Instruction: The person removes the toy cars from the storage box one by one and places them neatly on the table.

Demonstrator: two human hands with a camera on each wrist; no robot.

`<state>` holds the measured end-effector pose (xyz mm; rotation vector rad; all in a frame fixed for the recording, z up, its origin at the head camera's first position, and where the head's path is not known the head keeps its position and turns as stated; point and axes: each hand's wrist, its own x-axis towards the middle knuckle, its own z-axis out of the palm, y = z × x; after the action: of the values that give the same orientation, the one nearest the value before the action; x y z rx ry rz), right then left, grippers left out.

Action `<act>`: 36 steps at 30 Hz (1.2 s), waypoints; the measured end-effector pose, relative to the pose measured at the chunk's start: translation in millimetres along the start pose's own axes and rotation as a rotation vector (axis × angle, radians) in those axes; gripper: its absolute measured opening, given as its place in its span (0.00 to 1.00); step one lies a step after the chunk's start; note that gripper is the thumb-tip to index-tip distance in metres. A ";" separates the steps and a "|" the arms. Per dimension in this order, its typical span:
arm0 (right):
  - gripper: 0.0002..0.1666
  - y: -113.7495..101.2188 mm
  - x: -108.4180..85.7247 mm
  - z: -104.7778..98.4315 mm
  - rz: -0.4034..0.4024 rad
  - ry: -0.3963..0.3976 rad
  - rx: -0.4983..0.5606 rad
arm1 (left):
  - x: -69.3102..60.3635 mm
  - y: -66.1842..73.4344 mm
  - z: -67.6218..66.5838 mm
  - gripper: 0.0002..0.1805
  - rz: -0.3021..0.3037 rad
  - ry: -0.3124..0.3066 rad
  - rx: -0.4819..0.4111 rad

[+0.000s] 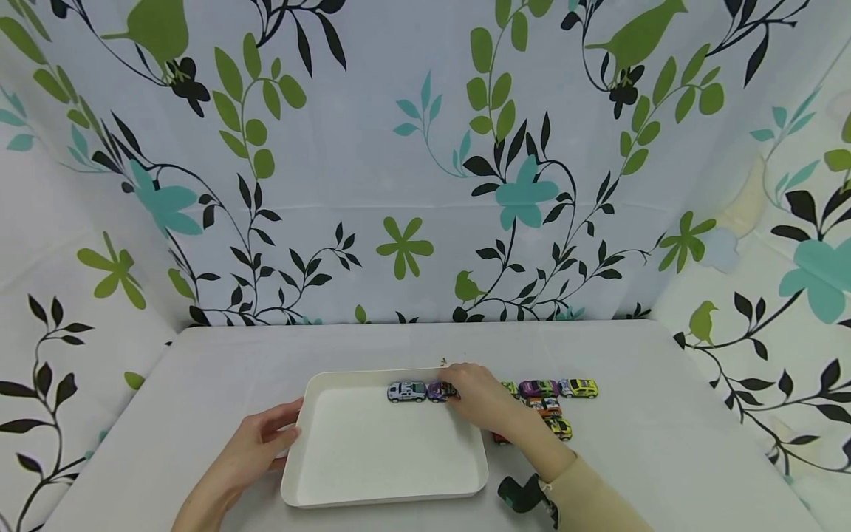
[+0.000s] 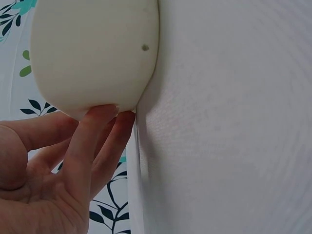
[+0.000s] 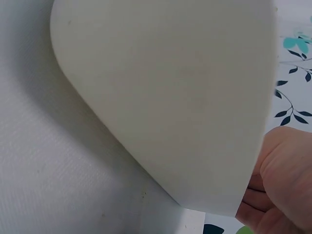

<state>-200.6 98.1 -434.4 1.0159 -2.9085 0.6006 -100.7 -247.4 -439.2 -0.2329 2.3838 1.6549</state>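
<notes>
A white rectangular tray (image 1: 379,451) lies on the table. My left hand (image 1: 255,443) is at its left end, and in the left wrist view that hand's fingers (image 2: 83,151) touch the outside wall. Over the tray's far right corner, my right hand (image 1: 475,395) pinches a purple toy car (image 1: 439,391) just inside the rim. A silver-grey toy car (image 1: 406,391) sits in the tray, end to end with the purple one. In the right wrist view the tray wall (image 3: 170,97) hides the right fingertips (image 3: 256,197) and the car.
Right of the tray several toy cars are grouped, among them a yellow one (image 1: 579,388), another purple one (image 1: 539,389) and an orange one (image 1: 544,406). My right forearm partly covers them. A dark wrist-worn device (image 1: 521,493) is at the right sleeve. Leaf-patterned curtains (image 1: 405,185) enclose the table.
</notes>
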 end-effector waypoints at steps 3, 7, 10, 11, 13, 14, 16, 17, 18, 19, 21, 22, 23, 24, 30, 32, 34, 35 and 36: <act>0.21 0.5 1.0 0.8 -0.016 0.005 -0.007 | 0.8 0.6 0.1 0.29 -0.008 0.005 0.003; 0.22 2.0 1.7 2.0 -0.030 0.008 -0.014 | 1.3 1.1 0.5 0.29 -0.017 0.011 0.004; 0.22 3.4 1.7 2.7 -0.028 0.005 -0.014 | 1.4 1.1 1.0 0.29 -0.017 0.014 0.002; 0.22 3.8 1.5 2.7 -0.024 0.004 -0.012 | 1.6 0.9 1.1 0.29 -0.016 0.015 0.003; 0.22 4.3 1.1 2.7 -0.024 0.001 -0.011 | 1.9 0.6 1.2 0.29 -0.015 0.015 0.004; 0.22 4.5 0.9 2.8 -0.024 0.000 -0.010 | 2.1 0.3 1.1 0.29 -0.014 0.016 0.004; 0.22 4.9 0.5 2.8 -0.030 0.003 -0.011 | 2.5 -0.5 1.1 0.29 -0.013 0.015 0.003; 0.22 4.9 0.4 2.7 -0.033 0.005 -0.010 | 2.7 -0.9 1.0 0.29 -0.013 0.016 0.005; 0.23 5.0 0.3 2.8 -0.038 0.006 -0.011 | 2.8 -1.1 1.0 0.29 -0.013 0.017 0.006; 0.23 5.1 0.3 2.8 -0.042 0.008 -0.010 | 2.9 -1.4 0.9 0.29 -0.014 0.018 0.007; 0.23 5.3 0.4 2.8 -0.047 0.010 -0.006 | 3.0 -1.9 0.9 0.29 -0.016 0.020 0.009; 0.23 5.4 0.2 2.8 -0.049 0.012 -0.004 | 3.0 -1.9 1.0 0.29 -0.019 0.022 0.012; 0.23 5.6 0.1 2.7 -0.053 0.014 -0.001 | 3.0 -2.1 1.0 0.29 -0.020 0.020 0.010; 0.23 6.0 -0.2 2.7 -0.058 0.017 0.000 | 3.0 -2.1 1.1 0.29 -0.022 0.021 0.008; 0.23 7.3 -3.0 1.7 -0.083 0.037 0.022 | 2.9 -1.3 2.4 0.29 -0.024 0.024 0.001; 0.23 7.8 -4.0 1.5 -0.090 0.043 0.025 | 3.2 -0.8 2.8 0.29 -0.022 0.024 -0.002; 0.23 7.9 -4.9 0.8 -0.095 0.047 0.026 | 3.4 -0.2 3.1 0.29 -0.022 0.025 -0.005; 0.23 7.8 -5.3 0.2 -0.098 0.050 0.027 | 3.4 0.0 3.1 0.29 -0.023 0.027 -0.005; 0.23 7.6 -5.6 -0.5 -0.100 0.052 0.030 | 3.3 0.2 3.1 0.29 -0.023 0.026 -0.007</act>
<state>-200.8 107.0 -437.4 1.1242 -2.7926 0.6567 -103.6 -244.4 -441.0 -0.2838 2.3856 1.6609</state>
